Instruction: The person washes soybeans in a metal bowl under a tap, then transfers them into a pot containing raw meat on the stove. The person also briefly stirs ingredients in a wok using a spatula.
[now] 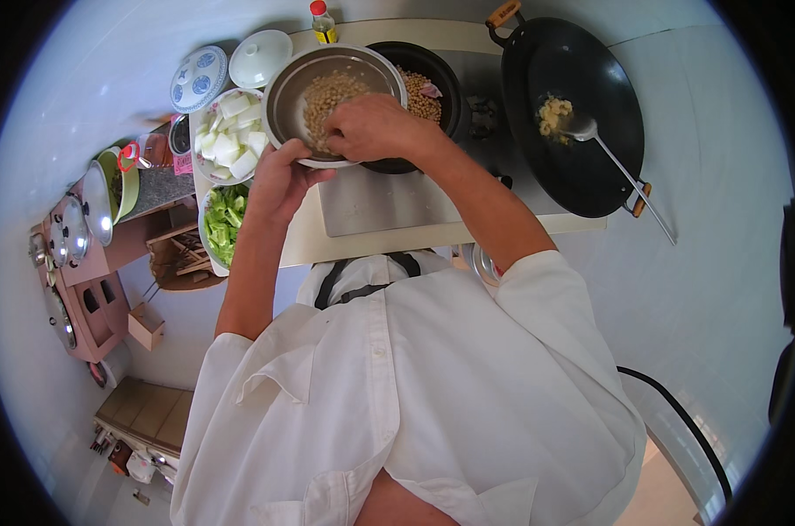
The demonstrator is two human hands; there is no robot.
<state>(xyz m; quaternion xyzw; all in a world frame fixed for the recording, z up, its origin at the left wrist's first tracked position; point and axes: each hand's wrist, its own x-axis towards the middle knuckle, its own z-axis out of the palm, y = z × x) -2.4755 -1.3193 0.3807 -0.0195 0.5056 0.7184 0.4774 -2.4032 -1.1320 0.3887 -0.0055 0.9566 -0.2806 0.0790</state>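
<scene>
My left hand grips the near left rim of a metal bowl, thumb over the edge. The bowl is tilted, with wet beans spread over its inside. My right hand reaches into it, fingers curled down among the beans; its fingertips are hidden, so I cannot tell whether it grasps any. Behind and right of the bowl, partly covered by it, a black pot sits on the stove. More beans lie inside the pot, with a pinkish piece on top.
At right stands a black wok holding chopped yellowish food and a metal ladle. Leftward are bowls of white vegetable chunks and cut greens, two lids, and a red-capped bottle behind.
</scene>
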